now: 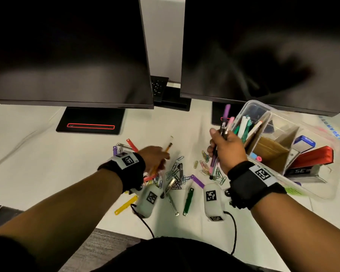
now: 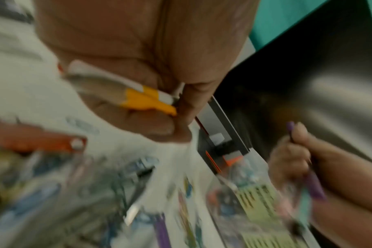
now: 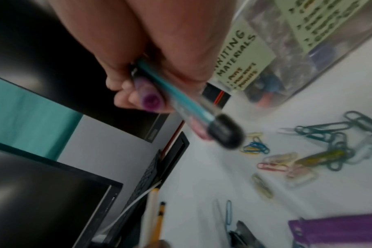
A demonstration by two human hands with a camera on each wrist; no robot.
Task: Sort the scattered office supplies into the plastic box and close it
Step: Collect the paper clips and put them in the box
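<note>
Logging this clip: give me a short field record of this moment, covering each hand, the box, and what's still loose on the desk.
left hand: grips a yellow pencil together with a white pen, above the desk
right hand: holds a bundle of pens upright beside the box
plastic box: open, no lid on it; pens stand in its near-left compartment; cardboard dividers inside
box label: reads "writing materials"
loose on desk: paper clips, green clip bar, purple clip bar, yellow clip bar
behind: two dark monitors

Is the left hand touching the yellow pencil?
Touching. The left wrist view shows the left hand with its fingers closed round the yellow pencil.
</note>
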